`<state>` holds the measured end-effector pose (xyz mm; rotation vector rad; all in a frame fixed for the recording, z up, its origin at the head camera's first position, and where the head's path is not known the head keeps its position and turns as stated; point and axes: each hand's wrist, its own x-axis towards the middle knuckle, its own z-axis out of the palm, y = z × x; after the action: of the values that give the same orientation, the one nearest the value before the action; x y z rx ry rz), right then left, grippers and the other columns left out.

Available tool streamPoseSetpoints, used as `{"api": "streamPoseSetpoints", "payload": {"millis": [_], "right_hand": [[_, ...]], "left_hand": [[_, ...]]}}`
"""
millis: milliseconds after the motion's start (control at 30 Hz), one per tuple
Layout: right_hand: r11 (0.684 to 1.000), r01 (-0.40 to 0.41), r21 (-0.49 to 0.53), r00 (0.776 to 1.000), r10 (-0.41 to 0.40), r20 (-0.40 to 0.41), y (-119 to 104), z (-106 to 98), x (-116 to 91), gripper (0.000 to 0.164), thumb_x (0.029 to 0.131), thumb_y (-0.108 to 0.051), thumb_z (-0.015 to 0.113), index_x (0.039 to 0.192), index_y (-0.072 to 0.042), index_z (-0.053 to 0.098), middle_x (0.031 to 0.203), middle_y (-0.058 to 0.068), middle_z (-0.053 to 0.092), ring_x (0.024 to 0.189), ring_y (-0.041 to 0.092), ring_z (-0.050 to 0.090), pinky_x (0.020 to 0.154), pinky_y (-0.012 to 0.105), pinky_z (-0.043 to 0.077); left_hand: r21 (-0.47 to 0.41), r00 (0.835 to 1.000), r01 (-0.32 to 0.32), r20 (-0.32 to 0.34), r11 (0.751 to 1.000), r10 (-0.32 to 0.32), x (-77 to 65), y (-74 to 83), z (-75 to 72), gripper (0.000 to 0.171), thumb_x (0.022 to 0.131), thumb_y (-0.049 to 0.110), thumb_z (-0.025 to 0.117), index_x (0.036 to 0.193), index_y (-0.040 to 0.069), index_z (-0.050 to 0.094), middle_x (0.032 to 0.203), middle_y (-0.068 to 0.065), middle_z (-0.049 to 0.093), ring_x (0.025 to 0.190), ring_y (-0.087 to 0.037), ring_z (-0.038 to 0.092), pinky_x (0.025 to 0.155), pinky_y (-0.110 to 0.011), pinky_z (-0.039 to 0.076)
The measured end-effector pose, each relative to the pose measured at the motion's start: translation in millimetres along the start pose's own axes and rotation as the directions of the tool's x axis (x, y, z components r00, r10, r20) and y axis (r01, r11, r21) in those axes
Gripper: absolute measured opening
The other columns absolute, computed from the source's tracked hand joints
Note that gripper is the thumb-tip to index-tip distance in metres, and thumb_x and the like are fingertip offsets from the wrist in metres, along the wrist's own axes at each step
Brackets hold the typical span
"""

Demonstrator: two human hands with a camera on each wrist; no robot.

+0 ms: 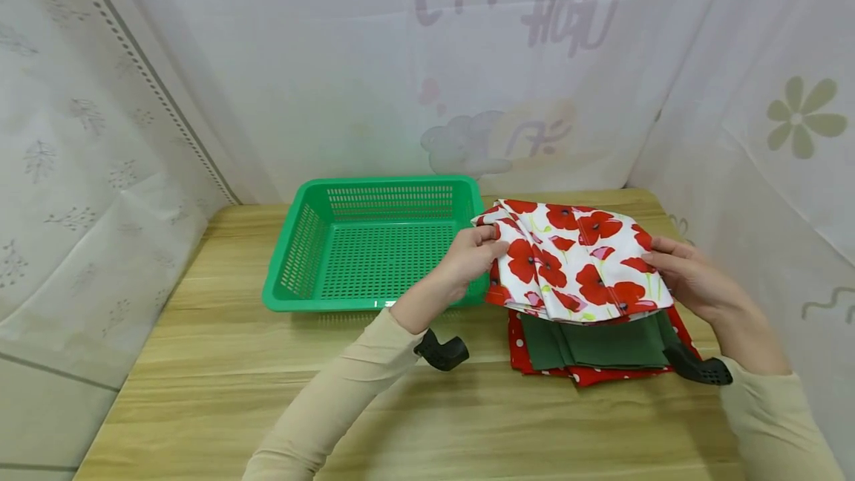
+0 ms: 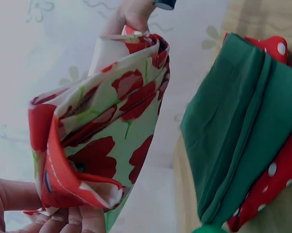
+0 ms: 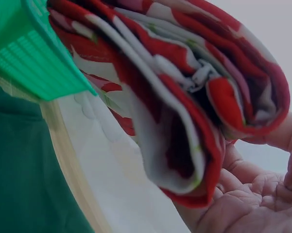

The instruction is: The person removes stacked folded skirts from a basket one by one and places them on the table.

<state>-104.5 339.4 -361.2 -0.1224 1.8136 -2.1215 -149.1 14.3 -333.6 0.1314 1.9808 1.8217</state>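
Both hands hold a folded white cloth with red poppies [image 1: 568, 262], raised over a stack of cloths. My left hand [image 1: 470, 258] grips its left end, thumb on top, close to the basket's right rim. At the other end my right hand [image 1: 695, 277] grips the cloth between thumb and fingers. The layered folds of the poppy cloth [image 3: 184, 97] show in the right wrist view. Beneath it lies a folded dark green cloth [image 1: 608, 344], on top of a red cloth with white dots [image 1: 591, 375]. The poppy cloth hides the back of that stack.
A green plastic basket [image 1: 280, 273] with slotted walls stands left of the cloths, with nothing in it. The wooden table [image 1: 234, 377] is bounded by printed white curtains [image 1: 320, 95] at the back and sides. Black wrist mounts [image 1: 442, 351] hang below the sleeves.
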Motion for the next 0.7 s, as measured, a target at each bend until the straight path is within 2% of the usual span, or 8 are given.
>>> {"api": "streamPoseSetpoints", "payload": {"millis": [100,233,467,700], "right_hand": [[1.000,0.001,0.021,1.000,-0.001,-0.024,5,-8,-6,0.030,0.099,-0.005,0.038,0.105,-0.019,0.064,0.101,-0.004,0.065,0.086,0.013,0.064,0.071,0.026,0.055],[0.999,-0.011,0.040,0.999,0.012,-0.041,10,-19,-14,0.029,0.099,-0.004,0.038,0.102,-0.019,0.063,0.101,-0.004,0.064,0.087,0.013,0.064,0.071,0.026,0.055],[0.994,-0.001,0.109,1.000,0.002,-0.003,20,-36,-25,0.034,0.099,-0.003,0.034,0.105,-0.017,0.064,0.103,-0.003,0.065,0.088,0.014,0.065,0.072,0.028,0.056],[0.994,-0.021,0.111,0.999,0.024,-0.029,38,-54,-29,0.032,0.099,-0.003,0.034,0.102,-0.019,0.062,0.101,-0.004,0.063,0.087,0.013,0.064,0.071,0.028,0.056]], "left_hand": [[-0.026,1.000,0.012,-0.004,1.000,-0.012,1.5,-5.7,10.5,0.042,0.094,0.008,0.054,0.134,-0.002,0.048,0.116,-0.015,0.063,0.101,-0.024,0.062,0.086,-0.030,0.051],[-0.015,1.000,0.017,-0.019,1.000,-0.017,2.9,-13.7,26.7,0.041,0.092,0.006,0.055,0.132,-0.002,0.050,0.116,-0.015,0.063,0.100,-0.023,0.062,0.086,-0.029,0.050],[-0.028,0.998,0.011,-0.068,1.000,-0.013,3.8,-25.9,56.4,0.037,0.090,0.002,0.055,0.127,-0.004,0.055,0.102,-0.012,0.064,0.093,-0.019,0.062,0.082,-0.029,0.051],[0.020,0.992,0.045,-0.118,0.999,-0.042,7.5,-43.3,75.8,0.038,0.090,0.002,0.057,0.128,-0.001,0.055,0.117,-0.012,0.057,0.106,-0.022,0.055,0.088,-0.034,0.049]]}}
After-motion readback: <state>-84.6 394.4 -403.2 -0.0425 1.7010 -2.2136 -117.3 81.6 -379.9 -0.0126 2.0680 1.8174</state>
